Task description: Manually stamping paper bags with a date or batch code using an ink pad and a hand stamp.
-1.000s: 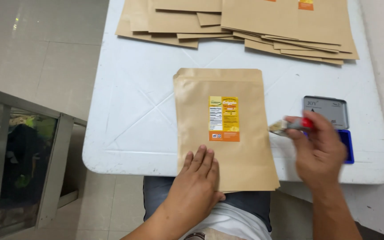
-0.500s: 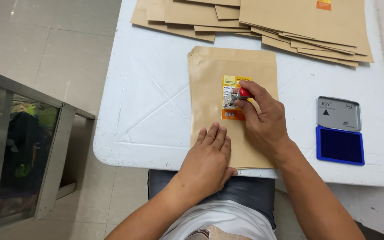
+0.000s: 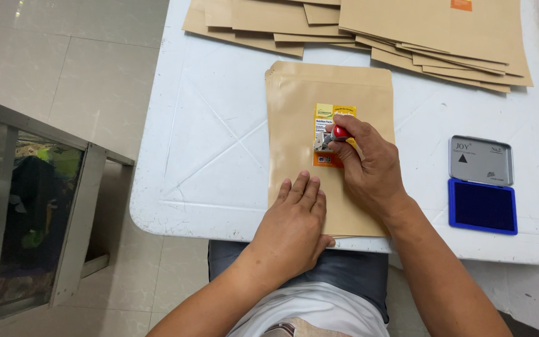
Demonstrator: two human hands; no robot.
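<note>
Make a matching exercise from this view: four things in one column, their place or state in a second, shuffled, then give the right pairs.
Things:
1. left hand
2. right hand
3. ink pad
4. stack of brown pouches

Places or states:
A. open, blue, at the table's right edge
B. spread along the far side of the table
C. flat on the near end of the brown pouch
D. gripping a small red-topped stamp on the pouch's label

Pairs: 1-C, 2-D, 3-A, 4-B

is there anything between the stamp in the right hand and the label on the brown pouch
Nothing visible. The right hand holds the small red-handled stamp directly on the yellow-and-orange label of the flat brown paper pouch.
</note>
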